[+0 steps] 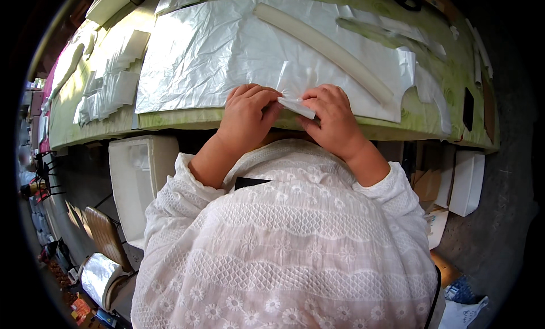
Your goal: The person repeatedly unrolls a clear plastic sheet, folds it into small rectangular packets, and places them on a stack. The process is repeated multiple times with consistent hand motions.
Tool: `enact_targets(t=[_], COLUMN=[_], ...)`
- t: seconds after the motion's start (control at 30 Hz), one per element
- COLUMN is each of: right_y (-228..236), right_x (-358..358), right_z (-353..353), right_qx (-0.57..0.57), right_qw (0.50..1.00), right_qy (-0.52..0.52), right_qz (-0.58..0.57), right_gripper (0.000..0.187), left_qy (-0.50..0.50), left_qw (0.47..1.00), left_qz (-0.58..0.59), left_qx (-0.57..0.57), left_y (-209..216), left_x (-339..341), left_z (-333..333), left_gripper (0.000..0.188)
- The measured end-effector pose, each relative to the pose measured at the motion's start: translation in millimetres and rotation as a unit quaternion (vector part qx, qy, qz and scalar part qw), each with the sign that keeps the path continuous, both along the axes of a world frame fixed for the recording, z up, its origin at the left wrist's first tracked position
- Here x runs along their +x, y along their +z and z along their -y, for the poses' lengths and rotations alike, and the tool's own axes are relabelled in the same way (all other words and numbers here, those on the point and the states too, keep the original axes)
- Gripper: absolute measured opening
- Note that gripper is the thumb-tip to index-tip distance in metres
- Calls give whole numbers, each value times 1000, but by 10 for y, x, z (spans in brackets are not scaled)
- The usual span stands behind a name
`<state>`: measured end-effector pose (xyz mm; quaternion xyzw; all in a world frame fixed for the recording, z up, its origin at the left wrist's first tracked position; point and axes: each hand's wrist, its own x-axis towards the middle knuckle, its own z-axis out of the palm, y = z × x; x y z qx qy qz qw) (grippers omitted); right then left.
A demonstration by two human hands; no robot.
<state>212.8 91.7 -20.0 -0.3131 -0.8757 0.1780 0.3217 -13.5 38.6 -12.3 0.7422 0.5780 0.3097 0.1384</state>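
At the table's near edge, my left hand (247, 113) and my right hand (334, 118) face each other. Between them is a small folded strip of white plastic film (296, 107), gathered into creases. The fingers of both hands are closed on it, one hand at each end. Under and beyond it lies a large, wrinkled white plastic sheet (198, 56), spread flat; whether the strip is joined to this sheet I cannot tell. A long, pale, slightly curved bar (323, 49) rests diagonally on the sheet, beyond my right hand.
A green patterned cloth (187, 120) covers the table. Stacks of folded white film (108, 93) lie at the left, loose film strips (434, 96) at the right. A dark phone-like slab (468, 109) is near the right edge. Below stands a white bin (129, 181), with a wooden chair (107, 238) farther left.
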Motion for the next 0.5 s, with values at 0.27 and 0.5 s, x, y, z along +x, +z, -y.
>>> enact_targets(t=[0.27, 0.5], right_y=[-116, -57], right_x=[-161, -110], right_z=[-208, -199], right_qx=[3, -21], right_qw=[991, 993], right_qy=[-111, -83], right_qz=[80, 81], right_gripper=[28, 25], left_qy=[54, 42], left_qw=[997, 998], left_qz=[-47, -51], left_qx=[-11, -18], left_y=[-23, -52], left_x=[29, -7], left_z=[-248, -259], left_gripper=[20, 20])
